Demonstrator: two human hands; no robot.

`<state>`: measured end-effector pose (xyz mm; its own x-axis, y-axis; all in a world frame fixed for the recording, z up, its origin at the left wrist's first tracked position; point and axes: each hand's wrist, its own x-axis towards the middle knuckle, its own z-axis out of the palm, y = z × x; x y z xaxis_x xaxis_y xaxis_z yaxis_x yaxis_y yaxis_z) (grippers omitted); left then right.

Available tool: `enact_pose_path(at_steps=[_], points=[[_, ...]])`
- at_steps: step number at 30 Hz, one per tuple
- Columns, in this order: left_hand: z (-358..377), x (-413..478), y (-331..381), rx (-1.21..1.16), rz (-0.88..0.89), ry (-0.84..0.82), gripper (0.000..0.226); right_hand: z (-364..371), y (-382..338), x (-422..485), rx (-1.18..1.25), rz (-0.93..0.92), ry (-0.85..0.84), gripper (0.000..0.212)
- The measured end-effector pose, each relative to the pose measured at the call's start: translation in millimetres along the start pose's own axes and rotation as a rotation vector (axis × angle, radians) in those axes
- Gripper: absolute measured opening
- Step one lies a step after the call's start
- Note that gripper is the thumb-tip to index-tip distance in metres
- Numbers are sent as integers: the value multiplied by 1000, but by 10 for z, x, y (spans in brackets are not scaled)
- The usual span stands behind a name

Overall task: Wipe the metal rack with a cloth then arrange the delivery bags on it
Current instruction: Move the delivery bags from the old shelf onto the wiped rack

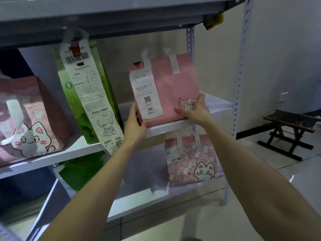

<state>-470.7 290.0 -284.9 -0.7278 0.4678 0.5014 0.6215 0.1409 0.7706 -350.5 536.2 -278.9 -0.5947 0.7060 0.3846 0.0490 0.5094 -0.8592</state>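
A plain pink delivery bag (175, 84) with a white receipt marked 366 stands upright at the right end of the metal rack's middle shelf (165, 127). My left hand (134, 126) grips its lower left edge. My right hand (194, 110) presses on its lower right front, by a small cat drawing. To the left stand a green bag (104, 94) with a long white receipt and a pink cat bag (34, 122). A further pink cat bag (191, 157) sits on the shelf below. A yellow-green cloth (213, 20) hangs from the top shelf's right end.
A green bag (78, 171) lies on the lower shelf at the left. A dark wooden stool (288, 131) stands on the tiled floor to the right of the rack. The perforated rack post (238, 101) rises along the right side.
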Motion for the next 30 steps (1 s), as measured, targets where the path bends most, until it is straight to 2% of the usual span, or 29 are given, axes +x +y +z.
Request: enact_pose_path(at_steps=[7, 10, 13, 15, 17, 20, 25, 28, 30], points=[[-14, -140, -53, 4, 30, 43, 93, -9, 23, -112, 40, -6, 2, 93], [-46, -224, 5, -4, 42, 39, 94, -45, -15, -193, 96, -10, 9, 102], [-114, -408, -3, -65, 69, 41, 91, 42, 50, -460, 118, -57, 210, 107], [-205, -634, -72, -89, 93, 68, 84, 190, 155, -760, 117, -102, 391, 95], [-333, -938, -196, -109, 124, 78, 74, 420, 306, -1094, 108, -142, 444, 82], [-526, -1398, -518, -106, 111, 83, 56, 851, 598, -1538, 51, -114, 326, 66], [-462, -1709, -1171, 8, -176, -52, 33, 1374, 1011, -2014, -20, 29, 20, 55], [-73, -1644, -1404, 91, -277, -202, 28, 1348, 1239, -2065, -84, 82, -42, 53], [232, -1562, -1480, 136, -313, -280, 27, 1209, 1417, -2027, -108, 138, -3, 52]])
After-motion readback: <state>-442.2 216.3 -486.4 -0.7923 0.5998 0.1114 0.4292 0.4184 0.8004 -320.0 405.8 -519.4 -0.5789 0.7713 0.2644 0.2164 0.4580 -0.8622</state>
